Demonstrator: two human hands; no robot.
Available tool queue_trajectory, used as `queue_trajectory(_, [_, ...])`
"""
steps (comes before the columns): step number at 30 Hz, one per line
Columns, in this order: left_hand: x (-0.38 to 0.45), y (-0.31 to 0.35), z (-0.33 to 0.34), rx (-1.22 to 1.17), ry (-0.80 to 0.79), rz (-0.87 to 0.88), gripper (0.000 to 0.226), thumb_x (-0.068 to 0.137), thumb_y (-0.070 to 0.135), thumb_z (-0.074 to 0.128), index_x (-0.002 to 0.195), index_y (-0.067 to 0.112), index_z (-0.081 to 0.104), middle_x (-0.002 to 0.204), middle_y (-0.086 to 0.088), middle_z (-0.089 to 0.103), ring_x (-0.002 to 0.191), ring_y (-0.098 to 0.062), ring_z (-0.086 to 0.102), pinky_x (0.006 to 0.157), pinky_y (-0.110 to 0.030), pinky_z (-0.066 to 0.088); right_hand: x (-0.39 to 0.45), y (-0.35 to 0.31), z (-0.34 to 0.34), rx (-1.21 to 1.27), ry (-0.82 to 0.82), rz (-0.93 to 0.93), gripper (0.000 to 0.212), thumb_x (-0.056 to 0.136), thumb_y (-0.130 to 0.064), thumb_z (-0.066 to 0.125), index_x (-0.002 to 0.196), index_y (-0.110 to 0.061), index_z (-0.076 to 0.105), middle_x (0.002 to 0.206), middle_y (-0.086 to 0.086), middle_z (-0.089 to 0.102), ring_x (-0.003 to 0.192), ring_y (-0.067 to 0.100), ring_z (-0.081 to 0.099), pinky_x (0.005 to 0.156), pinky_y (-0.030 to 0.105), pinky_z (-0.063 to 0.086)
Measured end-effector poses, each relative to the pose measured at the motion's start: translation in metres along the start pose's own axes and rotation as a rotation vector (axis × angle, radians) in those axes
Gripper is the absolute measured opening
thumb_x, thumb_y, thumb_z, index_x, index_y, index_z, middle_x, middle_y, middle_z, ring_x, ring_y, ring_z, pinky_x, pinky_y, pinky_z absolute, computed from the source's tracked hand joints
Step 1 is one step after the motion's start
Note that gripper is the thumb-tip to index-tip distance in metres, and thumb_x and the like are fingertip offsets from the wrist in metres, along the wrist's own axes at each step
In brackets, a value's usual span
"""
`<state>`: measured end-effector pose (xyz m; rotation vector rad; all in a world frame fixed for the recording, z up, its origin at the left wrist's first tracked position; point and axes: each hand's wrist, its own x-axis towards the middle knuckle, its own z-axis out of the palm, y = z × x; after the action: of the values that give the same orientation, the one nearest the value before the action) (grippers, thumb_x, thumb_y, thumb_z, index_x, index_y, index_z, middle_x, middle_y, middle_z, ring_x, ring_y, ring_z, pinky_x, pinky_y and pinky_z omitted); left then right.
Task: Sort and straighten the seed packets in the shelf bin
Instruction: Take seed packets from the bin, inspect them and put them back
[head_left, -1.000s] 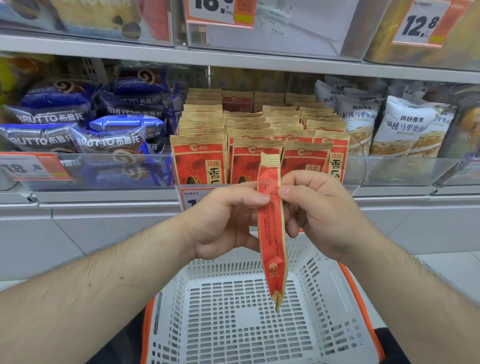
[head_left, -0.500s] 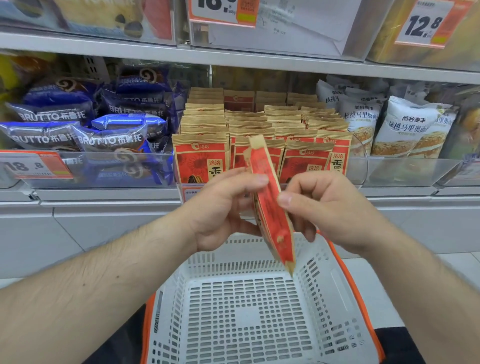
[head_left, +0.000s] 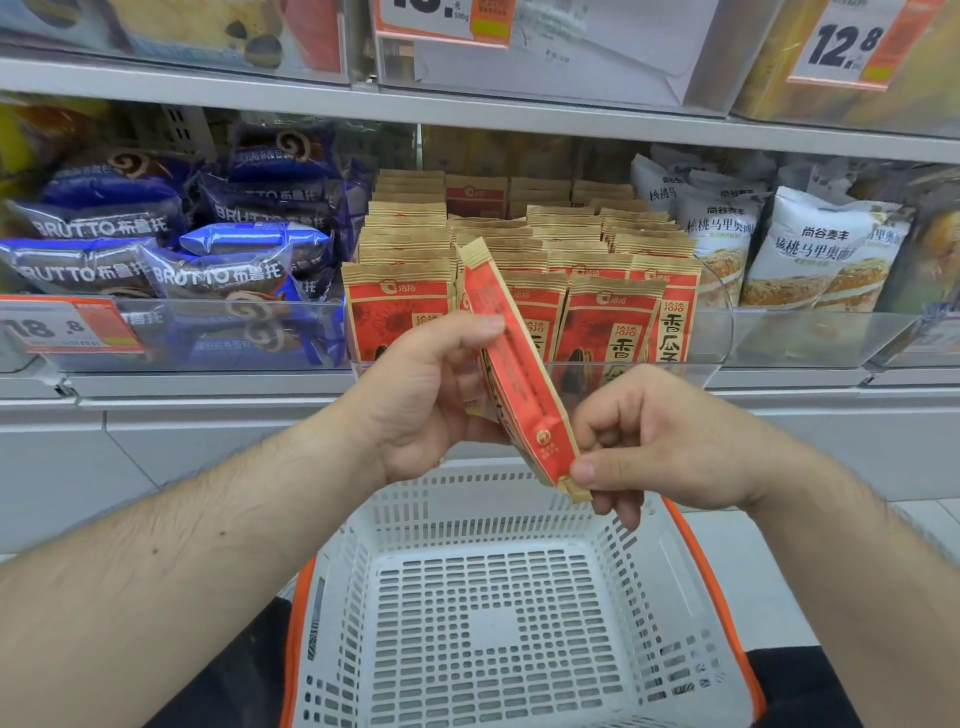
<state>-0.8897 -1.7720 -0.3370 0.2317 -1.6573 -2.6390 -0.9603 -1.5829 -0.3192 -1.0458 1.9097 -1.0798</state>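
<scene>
White plastic basket (head_left: 498, 613) sits lowest, beneath both forearms; above it the right hand (head_left: 670, 441) pinches the bottom corner of a red seed packet (head_left: 519, 374) between thumb and forefinger; the left hand (head_left: 421, 395) grips its upper half, thumb pressed on the edge; the packet tilts edge-on, top leaning left; behind, matching packets stand in rows inside the clear shelf bin (head_left: 719, 322).

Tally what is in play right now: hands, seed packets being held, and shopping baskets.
Hands: 2, left hand and right hand
Held seed packet: 1, gripped by both hands
White basket: 1
Total: 4
</scene>
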Motion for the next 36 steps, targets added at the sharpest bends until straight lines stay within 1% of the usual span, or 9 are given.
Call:
queue_trajectory(4, [-0.001, -0.001, 0.0, -0.038, -0.008, 0.022, 0.028, 0.064, 0.03, 0.06, 0.087, 0.014, 0.06, 0.079, -0.007, 0.073, 0.079, -0.028, 0.069, 0.059, -0.043, 0.059, 0.0, 0.002, -0.001, 0.016, -0.007, -0.008, 0.017, 0.08, -0.015, 0.066, 0.071, 0.0, 0.064, 0.056, 0.007, 0.065, 0.045, 0.02, 0.058, 0.044, 0.023, 0.05])
queue_trajectory(11, [-0.002, -0.001, 0.001, -0.043, -0.015, 0.028, 0.024, 0.064, 0.029, 0.06, 0.084, 0.015, 0.061, 0.085, -0.01, 0.07, 0.084, -0.032, 0.067, 0.061, -0.046, 0.06, 0.001, 0.004, -0.003, 0.069, -0.023, -0.033, 0.019, 0.079, -0.018, 0.07, 0.07, -0.001, 0.067, 0.056, 0.008, 0.065, 0.046, 0.022, 0.058, 0.044, 0.023, 0.05])
queue_trajectory(13, [-0.002, -0.001, 0.0, -0.041, -0.022, 0.029, 0.021, 0.064, 0.027, 0.061, 0.08, 0.015, 0.07, 0.087, -0.011, 0.07, 0.091, -0.035, 0.065, 0.066, -0.048, 0.059, 0.003, 0.004, -0.003, 0.098, 0.002, -0.053, 0.023, 0.074, -0.033, 0.078, 0.068, -0.012, 0.073, 0.056, 0.01, 0.064, 0.045, 0.02, 0.058, 0.044, 0.024, 0.049])
queue_trajectory(15, [-0.003, -0.001, -0.001, -0.026, -0.066, 0.02, 0.017, 0.061, 0.021, 0.068, 0.074, 0.02, 0.079, 0.09, -0.011, 0.074, 0.099, -0.037, 0.062, 0.077, -0.049, 0.057, 0.007, 0.008, -0.002, 0.088, 0.078, -0.052, 0.044, 0.06, -0.061, 0.083, 0.067, -0.019, 0.072, 0.057, 0.01, 0.061, 0.045, 0.021, 0.056, 0.044, 0.027, 0.045])
queue_trajectory(19, [-0.003, -0.004, -0.002, -0.012, -0.164, -0.016, 0.058, 0.06, 0.026, 0.07, 0.114, 0.005, 0.071, 0.105, -0.024, 0.068, 0.098, -0.038, 0.062, 0.08, -0.046, 0.058, 0.016, 0.016, 0.006, 0.116, 0.215, 0.067, 0.088, 0.037, -0.08, 0.08, 0.093, -0.015, 0.061, 0.071, 0.001, 0.064, 0.049, 0.018, 0.055, 0.044, 0.029, 0.042])
queue_trajectory(20, [-0.003, -0.005, -0.002, -0.02, -0.184, -0.003, 0.051, 0.064, 0.021, 0.07, 0.113, 0.006, 0.07, 0.104, -0.022, 0.069, 0.095, -0.037, 0.064, 0.079, -0.045, 0.058, 0.017, 0.017, 0.009, 0.112, 0.204, 0.079, 0.087, 0.04, -0.078, 0.082, 0.1, -0.019, 0.061, 0.075, -0.003, 0.067, 0.051, 0.018, 0.056, 0.043, 0.029, 0.042])
queue_trajectory(24, [-0.002, -0.005, 0.0, -0.014, -0.138, 0.03, 0.024, 0.083, 0.022, 0.067, 0.102, 0.013, 0.077, 0.099, -0.016, 0.075, 0.086, -0.028, 0.073, 0.072, -0.04, 0.061, 0.019, 0.013, 0.02, 0.112, 0.23, 0.009, 0.036, 0.073, -0.043, 0.081, 0.092, -0.016, 0.066, 0.065, -0.005, 0.064, 0.044, 0.009, 0.05, 0.039, 0.022, 0.04])
queue_trajectory(31, [0.001, -0.004, 0.0, 0.093, 0.037, 0.099, 0.036, 0.098, 0.03, 0.047, 0.12, 0.009, 0.067, 0.114, -0.015, 0.074, 0.106, -0.032, 0.071, 0.091, -0.046, 0.057, 0.024, 0.013, 0.023, 0.075, 0.451, 0.012, 0.02, 0.077, -0.025, 0.082, 0.092, -0.026, 0.068, 0.071, -0.017, 0.071, 0.059, -0.005, 0.063, 0.049, 0.009, 0.043])
queue_trajectory(36, [0.006, -0.004, -0.004, 0.076, 0.061, 0.098, 0.035, 0.103, 0.029, 0.043, 0.119, 0.009, 0.068, 0.113, -0.015, 0.074, 0.105, -0.029, 0.072, 0.086, -0.043, 0.059, 0.027, 0.016, 0.021, 0.185, 0.668, -0.028, 0.016, 0.082, -0.021, 0.077, 0.094, -0.022, 0.068, 0.085, -0.002, 0.076, 0.074, 0.01, 0.071, 0.054, 0.018, 0.05])
